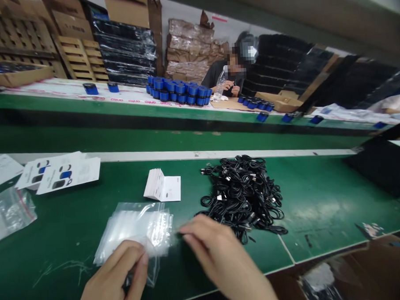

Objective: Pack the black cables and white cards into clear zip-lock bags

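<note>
our left hand (112, 277) pinches a stack of clear plastic bags (134, 232), just apart from our right hand (222, 255), whose fingertips (186, 230) reach its edge, and a loose pinch on the slippery film could let bags slide into the tangled black cables (243, 196) beside them on the green workbench (322, 206).

Two bare hands at a stack of clear plastic bags (134, 232) on a green workbench (309, 216)

The left hand (112, 277) pinches the bags' lower edge; the right hand's (224, 255) fingertips (186, 230) touch their side, just beside a heap of black cables (241, 192). Folded leaflets (162, 186) and printed cards (68, 173) lie farther up the bench. Across it, a co-worker (223, 74) sits behind rows of blue-capped containers (177, 91).
</note>
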The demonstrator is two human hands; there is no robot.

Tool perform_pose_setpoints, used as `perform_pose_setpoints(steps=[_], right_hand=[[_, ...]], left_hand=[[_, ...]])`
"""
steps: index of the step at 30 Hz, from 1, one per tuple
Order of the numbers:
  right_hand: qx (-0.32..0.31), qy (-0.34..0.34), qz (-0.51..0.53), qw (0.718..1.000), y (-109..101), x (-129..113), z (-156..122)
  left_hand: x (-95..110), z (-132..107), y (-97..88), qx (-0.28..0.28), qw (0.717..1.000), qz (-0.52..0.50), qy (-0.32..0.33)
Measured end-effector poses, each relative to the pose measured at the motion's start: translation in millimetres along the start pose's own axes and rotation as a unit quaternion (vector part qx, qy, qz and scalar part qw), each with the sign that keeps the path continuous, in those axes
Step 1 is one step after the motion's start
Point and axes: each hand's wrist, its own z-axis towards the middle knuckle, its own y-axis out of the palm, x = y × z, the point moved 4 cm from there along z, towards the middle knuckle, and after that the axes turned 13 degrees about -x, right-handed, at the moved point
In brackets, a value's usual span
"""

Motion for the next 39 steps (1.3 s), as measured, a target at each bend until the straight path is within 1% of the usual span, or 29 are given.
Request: perform_pose_setpoints(steps=[1,2,4,6,8,9,11,15,17,19,23,25,29,32,36,39], right_hand=[[0.032,0.012,-0.074,0.997,-14.7,7.8,-8.3],[0.061,0.030,-0.152,0.986,-27.2,16.4,-16.5],[0.062,0.061,-0.273,0.958,-40.8,33.5,-29.0],[0.044,0.083,-0.341,0.935,-44.2,46.9,-35.6],[0.027,0.086,-0.361,0.928,-41.6,53.4,-36.8],[0.026,0.079,-0.356,0.931,-39.5,53.8,-36.1],[0.043,0.054,-0.331,0.941,-35.6,51.0,-34.2],[0.119,0.026,-0.267,0.956,-28.2,45.5,-31.8],[0.141,0.024,-0.252,0.957,-23.1,44.8,-30.0],[0.127,0.019,-0.251,0.959,-17.6,43.4,-27.1],[0.043,0.003,-0.222,0.974,-10.6,35.0,-22.8],[0.022,-0.001,-0.190,0.981,-8.7,29.3,-22.3],[0.023,-0.001,-0.120,0.993,-1.1,22.6,-20.7],[0.038,-0.023,-0.056,0.997,5.2,20.8,-19.2],[0.076,-0.048,-0.001,0.996,10.1,20.1,-17.7],[0.077,-0.062,0.045,0.994,20.3,16.6,-15.9]], left_hand=[[-1.0,1.9,1.2,-0.013,1.000,-0.002,-0.011],[-1.0,3.2,2.6,-0.024,1.000,-0.002,-0.017],[0.3,4.9,5.9,-0.042,0.999,0.003,-0.025],[2.5,6.0,7.9,-0.046,0.998,0.015,-0.029],[4.6,7.2,8.0,-0.035,0.998,0.029,-0.034],[5.5,8.0,7.8,-0.031,0.998,0.034,-0.037],[7.0,9.7,7.6,-0.030,0.998,0.038,-0.043],[8.2,10.9,9.8,-0.053,0.996,0.032,-0.059],[7.5,10.0,11.3,-0.062,0.995,0.022,-0.072],[6.5,8.9,12.6,-0.069,0.994,0.012,-0.083],[5.0,9.5,14.0,-0.082,0.993,0.004,-0.087],[4.8,10.5,13.8,-0.080,0.993,0.004,-0.083],[5.7,10.7,13.1,-0.062,0.995,0.008,-0.076],[6.9,9.4,11.8,-0.045,0.996,0.007,-0.077],[7.8,9.0,10.7,-0.046,0.996,0.008,-0.077],[6.5,9.4,9.7,-0.041,0.996,0.006,-0.081]])
